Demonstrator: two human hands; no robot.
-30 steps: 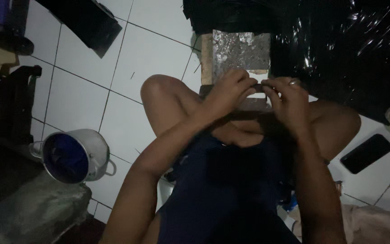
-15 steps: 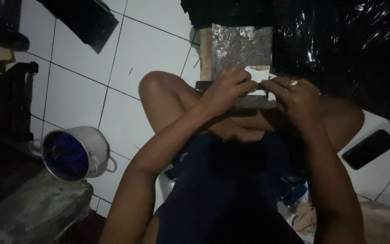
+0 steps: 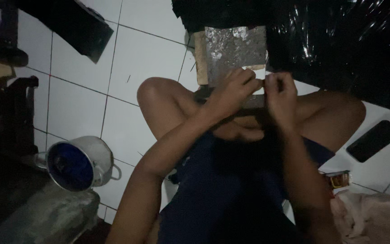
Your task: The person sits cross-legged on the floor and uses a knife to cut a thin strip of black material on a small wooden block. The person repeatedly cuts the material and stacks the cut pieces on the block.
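Both hands, left and right, pinch a white strip over a grey slab; pot and phone lie well apart.

The floor is made of white tiles with thin dark lines between them. The flat plate far in the middle is grey with lighter, shiny speckles. Beside it on the left is a pale tan wood block. The plastic sheet at the far right is black and glossy. The pot on the near left is silver outside and blue inside. The shorts are dark blue. The phone on the right is black.
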